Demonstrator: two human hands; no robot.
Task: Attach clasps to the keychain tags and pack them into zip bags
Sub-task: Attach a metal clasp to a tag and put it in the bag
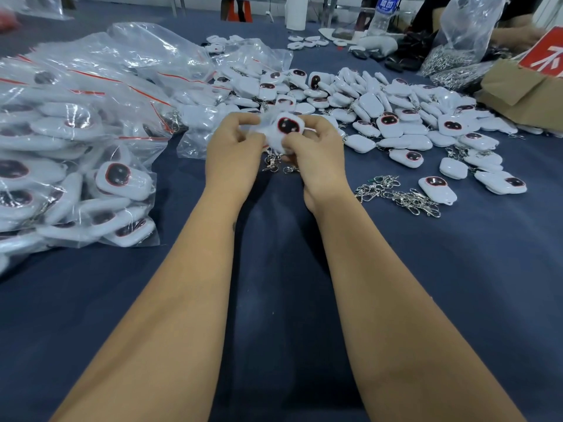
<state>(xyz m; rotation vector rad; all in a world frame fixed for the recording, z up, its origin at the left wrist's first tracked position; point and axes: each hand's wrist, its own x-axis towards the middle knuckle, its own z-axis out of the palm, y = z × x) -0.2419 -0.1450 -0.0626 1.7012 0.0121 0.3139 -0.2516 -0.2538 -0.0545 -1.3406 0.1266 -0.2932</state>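
Both my hands meet over the middle of the blue cloth. My left hand [234, 147] and my right hand [316, 153] together grip several white keychain tags [288, 126], the top one showing its dark face ringed in red. A thin clear bag seems to be around the tags at my left fingers, but it is hard to tell. Metal clasps [272, 162] dangle below the bundle between my hands.
Filled zip bags [76, 141] with red seals are heaped on the left. Loose white tags [396, 117] cover the far right of the blue cloth [274, 300]. A small pile of silver clasps [402, 194] lies right of my right wrist. A cardboard box [518, 89] and water bottle [382, 13] stand behind.
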